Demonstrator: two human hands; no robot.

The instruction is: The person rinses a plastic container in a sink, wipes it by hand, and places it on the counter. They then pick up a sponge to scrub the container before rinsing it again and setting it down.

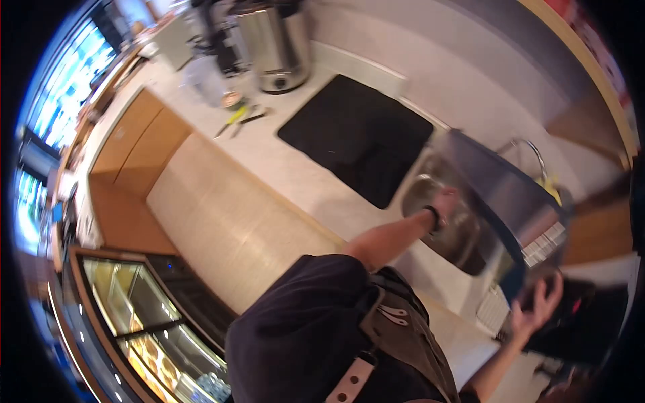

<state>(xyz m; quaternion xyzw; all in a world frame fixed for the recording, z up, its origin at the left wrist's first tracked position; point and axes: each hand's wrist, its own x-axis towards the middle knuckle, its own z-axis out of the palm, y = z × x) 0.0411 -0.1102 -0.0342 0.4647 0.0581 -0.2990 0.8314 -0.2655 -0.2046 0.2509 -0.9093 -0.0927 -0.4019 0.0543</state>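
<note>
A large dark, translucent plastic tray (500, 181) with a white printed label is tilted above the sink (463, 248), blurred by motion. My left hand (443, 199), with a black band at the wrist, reaches over the basin beside the tray's near edge. Its smeared fingers look closed; what they hold does not show. At the tray's lower end, near the label, my right hand (539, 305) has its thumb and fingers spaced apart around the end and appears to support it. Part of the grip is hidden.
A black mat (359, 138) lies on the counter left of the sink. Behind the tray rises a curved faucet (531, 151). Farther off stand a steel urn (272, 50) and a clear pitcher (205, 80), near a yellow-handled tool (235, 119). A lit display case (151, 316) is lower left.
</note>
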